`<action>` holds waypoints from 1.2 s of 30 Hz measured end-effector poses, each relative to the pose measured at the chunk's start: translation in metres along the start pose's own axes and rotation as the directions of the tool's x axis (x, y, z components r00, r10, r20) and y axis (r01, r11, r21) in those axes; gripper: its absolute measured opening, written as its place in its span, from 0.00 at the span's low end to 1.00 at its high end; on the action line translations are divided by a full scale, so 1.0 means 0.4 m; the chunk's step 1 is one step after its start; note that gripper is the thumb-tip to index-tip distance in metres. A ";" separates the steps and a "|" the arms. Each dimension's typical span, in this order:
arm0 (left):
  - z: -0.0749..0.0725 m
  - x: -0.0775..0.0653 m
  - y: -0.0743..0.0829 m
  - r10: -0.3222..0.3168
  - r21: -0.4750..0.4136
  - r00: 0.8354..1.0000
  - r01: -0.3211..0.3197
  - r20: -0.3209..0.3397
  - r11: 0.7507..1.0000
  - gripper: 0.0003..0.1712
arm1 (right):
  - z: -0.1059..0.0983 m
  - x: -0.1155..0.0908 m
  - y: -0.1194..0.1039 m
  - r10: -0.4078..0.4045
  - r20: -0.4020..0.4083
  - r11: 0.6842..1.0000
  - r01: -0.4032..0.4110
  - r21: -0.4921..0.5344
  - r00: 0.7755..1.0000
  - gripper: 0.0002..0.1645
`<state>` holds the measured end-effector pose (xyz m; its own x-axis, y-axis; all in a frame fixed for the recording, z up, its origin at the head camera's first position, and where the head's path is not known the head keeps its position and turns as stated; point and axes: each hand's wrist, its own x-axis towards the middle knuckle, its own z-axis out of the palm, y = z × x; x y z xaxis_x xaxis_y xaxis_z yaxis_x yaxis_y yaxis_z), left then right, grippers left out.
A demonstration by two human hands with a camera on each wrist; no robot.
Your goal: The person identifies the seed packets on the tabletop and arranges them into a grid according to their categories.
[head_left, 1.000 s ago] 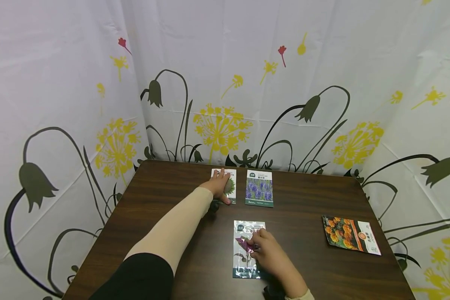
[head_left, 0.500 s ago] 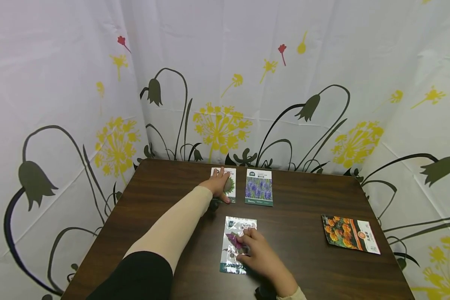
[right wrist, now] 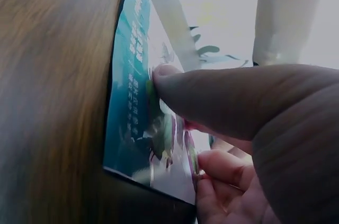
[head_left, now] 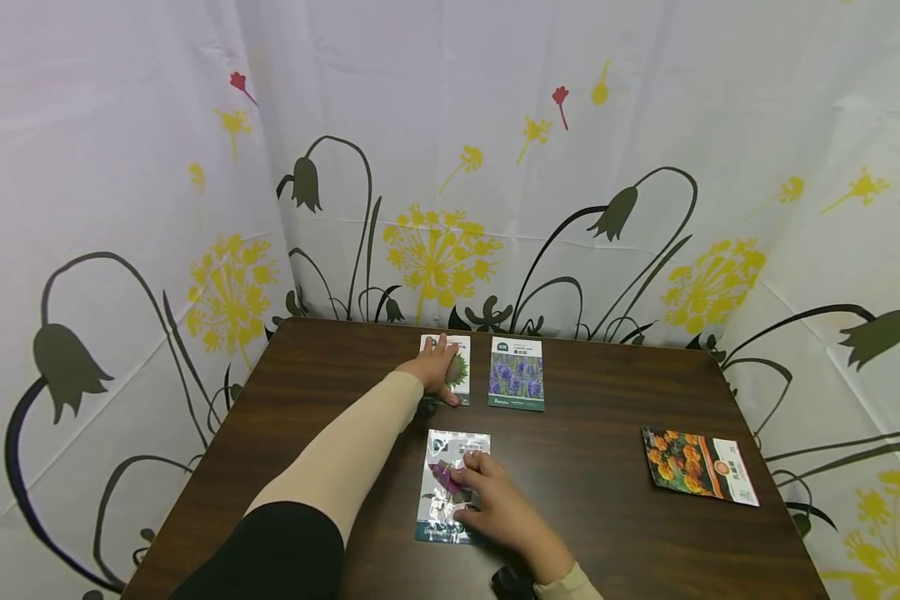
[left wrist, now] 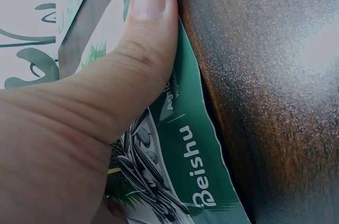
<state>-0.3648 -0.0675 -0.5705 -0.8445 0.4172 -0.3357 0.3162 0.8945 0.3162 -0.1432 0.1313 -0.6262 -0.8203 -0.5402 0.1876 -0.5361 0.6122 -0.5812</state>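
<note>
My left hand [head_left: 431,371] rests with fingers spread on a white and green seed packet [head_left: 461,375] at the table's far edge. Its thumb [left wrist: 151,38] lies along the green bottom band, marked "Beishu". Nearer the front, my right hand [head_left: 498,504] holds a shiny white seed packet [head_left: 435,492] with a purple plant picture and a teal bottom band. The thumb [right wrist: 180,89] touches the face near that band, while the bent fingers [right wrist: 228,173] touch it farther along. Right of the left hand lies a packet with purple flower spikes [head_left: 516,375].
An orange-flower seed packet [head_left: 697,467] lies sideways near the table's right edge. The dark wood table [head_left: 585,533] ends against a white curtain [head_left: 540,208] printed with flowers. My left forearm [head_left: 345,446] crosses the table's left half.
My right hand has moved left with the shiny white packet, which now lies closer to the left forearm. The left hand and the other packets stay in place.
</note>
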 end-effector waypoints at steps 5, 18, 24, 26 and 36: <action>-0.002 -0.010 0.008 0.009 0.000 1.000 -0.009 -0.012 1.000 0.75 | 0.005 0.017 -0.012 0.040 0.056 0.999 -0.041 0.009 0.998 0.35; -0.011 -0.005 0.007 -0.003 -0.018 1.000 0.003 -0.013 1.000 0.75 | -0.012 0.024 -0.001 0.059 0.139 0.991 -0.075 0.113 0.988 0.42; -0.004 0.000 0.006 -0.010 -0.011 1.000 0.009 -0.005 1.000 0.75 | -0.009 0.024 -0.001 0.070 0.156 0.986 -0.092 0.140 0.985 0.38; -0.004 -0.003 0.007 -0.007 -0.012 1.000 0.007 -0.003 1.000 0.75 | -0.002 0.024 -0.004 0.071 0.141 0.989 -0.088 0.119 0.987 0.36; -0.011 -0.022 0.012 0.003 -0.037 1.000 -0.003 -0.012 0.999 0.74 | 0.011 0.020 -0.008 0.054 0.147 0.990 -0.072 0.121 0.988 0.41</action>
<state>-0.3576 -0.0676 -0.5620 -0.8486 0.4178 -0.3246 0.3029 0.8867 0.3494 -0.1471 0.1225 -0.6265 -0.8097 -0.5857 0.0375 -0.4476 0.5749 -0.6850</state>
